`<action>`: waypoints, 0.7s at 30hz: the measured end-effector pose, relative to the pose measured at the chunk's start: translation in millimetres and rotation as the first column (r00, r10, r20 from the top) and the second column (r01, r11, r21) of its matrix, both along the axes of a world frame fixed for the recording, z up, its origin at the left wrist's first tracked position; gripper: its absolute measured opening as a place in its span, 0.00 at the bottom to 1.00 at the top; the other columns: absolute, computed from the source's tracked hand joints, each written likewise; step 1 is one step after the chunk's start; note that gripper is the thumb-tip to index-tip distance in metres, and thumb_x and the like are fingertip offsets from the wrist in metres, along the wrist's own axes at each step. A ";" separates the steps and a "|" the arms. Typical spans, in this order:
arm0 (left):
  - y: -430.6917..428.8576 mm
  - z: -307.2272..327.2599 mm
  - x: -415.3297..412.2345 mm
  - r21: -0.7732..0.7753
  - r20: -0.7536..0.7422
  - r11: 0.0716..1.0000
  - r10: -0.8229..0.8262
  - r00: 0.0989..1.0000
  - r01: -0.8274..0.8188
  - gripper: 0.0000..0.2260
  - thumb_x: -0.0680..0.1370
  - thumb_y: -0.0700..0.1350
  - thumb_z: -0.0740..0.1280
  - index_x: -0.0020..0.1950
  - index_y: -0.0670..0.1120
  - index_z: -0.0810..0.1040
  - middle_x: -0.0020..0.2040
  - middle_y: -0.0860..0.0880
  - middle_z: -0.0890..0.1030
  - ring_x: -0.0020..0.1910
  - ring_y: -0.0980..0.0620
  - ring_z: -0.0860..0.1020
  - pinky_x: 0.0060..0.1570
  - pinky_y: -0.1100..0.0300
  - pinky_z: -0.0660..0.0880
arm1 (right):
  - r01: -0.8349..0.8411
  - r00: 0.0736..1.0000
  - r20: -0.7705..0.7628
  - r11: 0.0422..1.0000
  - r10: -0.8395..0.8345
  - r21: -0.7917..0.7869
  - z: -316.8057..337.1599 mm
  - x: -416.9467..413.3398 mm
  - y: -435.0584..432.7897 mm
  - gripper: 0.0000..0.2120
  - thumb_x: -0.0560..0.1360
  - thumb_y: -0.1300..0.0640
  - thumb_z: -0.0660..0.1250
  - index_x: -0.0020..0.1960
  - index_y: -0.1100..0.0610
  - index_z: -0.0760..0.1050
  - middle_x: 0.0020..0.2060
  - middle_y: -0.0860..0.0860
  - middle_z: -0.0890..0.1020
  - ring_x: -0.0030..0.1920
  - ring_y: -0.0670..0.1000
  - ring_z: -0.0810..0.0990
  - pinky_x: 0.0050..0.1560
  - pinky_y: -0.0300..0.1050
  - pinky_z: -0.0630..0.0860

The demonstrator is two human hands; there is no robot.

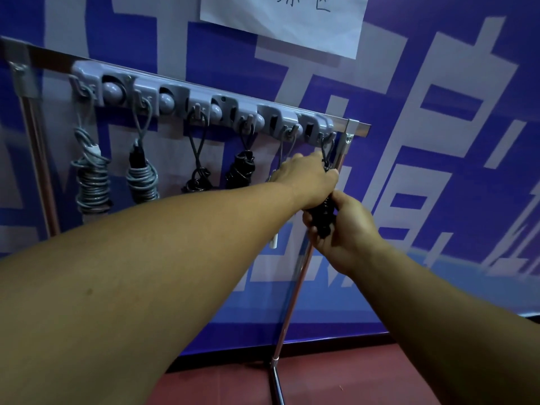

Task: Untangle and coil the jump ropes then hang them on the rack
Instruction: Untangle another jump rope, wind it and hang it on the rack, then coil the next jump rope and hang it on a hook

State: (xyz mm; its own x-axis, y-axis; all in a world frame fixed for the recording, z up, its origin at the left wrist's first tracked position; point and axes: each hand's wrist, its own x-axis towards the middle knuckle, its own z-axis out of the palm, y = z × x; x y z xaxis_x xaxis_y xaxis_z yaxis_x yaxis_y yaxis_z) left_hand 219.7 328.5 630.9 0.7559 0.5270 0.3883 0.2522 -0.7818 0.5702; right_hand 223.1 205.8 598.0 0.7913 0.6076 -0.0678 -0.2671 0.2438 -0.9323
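6 hooks run along the grey strip fixed to the metal rack, and I count a rope on each. From the left hang a 1st grey coil, a 2nd grey coil, a small black bundle and a thicker black bundle. The 5th hook carries a thin cord; my left arm hides most of it, and a white handle shows below. The black jump rope is at the last hook on the right, with its loop over the hook. My left hand curls round the top of that bundle just under the loop. My right hand grips the lower part from beneath, fingers wrapped round the coils. Behind the rack is a blue banner with a paper sheet stuck on it, and the floor is red.
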 end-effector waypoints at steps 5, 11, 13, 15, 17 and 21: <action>-14.1 -42.1 -23.1 -0.145 0.122 0.986 -0.065 0.990 0.082 0.31 0.82 0.64 0.56 0.83 0.59 0.53 0.76 0.44 0.66 0.72 0.40 0.70 0.68 0.41 0.71 | -0.010 1.000 0.005 0.993 0.010 -0.120 -19.4 -4.3 -15.9 0.16 0.82 0.44 0.64 0.61 0.53 0.80 0.52 0.57 0.87 0.49 0.55 0.88 0.49 0.50 0.84; -22.8 -112.0 -55.7 -0.349 0.211 0.934 0.000 0.978 0.076 0.23 0.83 0.61 0.58 0.78 0.56 0.67 0.72 0.49 0.73 0.66 0.49 0.75 0.65 0.49 0.73 | -0.045 0.999 -0.008 0.965 0.045 -0.257 -66.3 -22.7 -48.7 0.20 0.82 0.49 0.66 0.72 0.48 0.71 0.54 0.54 0.84 0.44 0.52 0.86 0.41 0.46 0.78; -26.4 -143.1 -71.6 -0.376 0.175 0.923 -0.015 0.984 0.081 0.17 0.83 0.61 0.59 0.69 0.57 0.75 0.65 0.51 0.79 0.58 0.51 0.78 0.60 0.51 0.76 | -0.056 0.998 -0.015 0.953 0.054 -0.299 -83.6 -36.3 -65.3 0.14 0.82 0.51 0.66 0.66 0.47 0.75 0.57 0.57 0.85 0.46 0.54 0.86 0.43 0.47 0.77; -32.1 -177.2 -95.0 -0.383 0.095 0.918 -0.074 0.993 0.105 0.15 0.83 0.60 0.60 0.66 0.58 0.77 0.61 0.55 0.80 0.57 0.54 0.78 0.61 0.50 0.76 | -0.067 0.998 -0.027 0.931 0.062 -0.359 -101.3 -49.8 -83.6 0.09 0.82 0.52 0.65 0.62 0.48 0.77 0.57 0.56 0.85 0.46 0.54 0.85 0.47 0.49 0.76; -38.3 -209.9 -121.8 -0.340 -0.013 0.933 -0.127 0.992 0.115 0.15 0.83 0.61 0.61 0.65 0.58 0.78 0.61 0.58 0.81 0.59 0.56 0.79 0.64 0.52 0.75 | -0.045 0.998 -0.047 0.914 0.029 -0.403 -119.2 -60.0 -101.1 0.09 0.82 0.54 0.65 0.60 0.49 0.79 0.53 0.53 0.86 0.46 0.54 0.86 0.48 0.49 0.76; -51.1 -248.3 -172.7 -0.329 -0.126 0.935 -0.183 0.975 0.133 0.20 0.80 0.66 0.61 0.66 0.59 0.78 0.61 0.62 0.80 0.60 0.61 0.78 0.65 0.57 0.73 | -0.035 0.993 -0.119 0.900 -0.018 -0.434 -150.5 -83.1 -132.2 0.08 0.82 0.56 0.65 0.59 0.52 0.80 0.44 0.50 0.87 0.39 0.51 0.84 0.41 0.43 0.76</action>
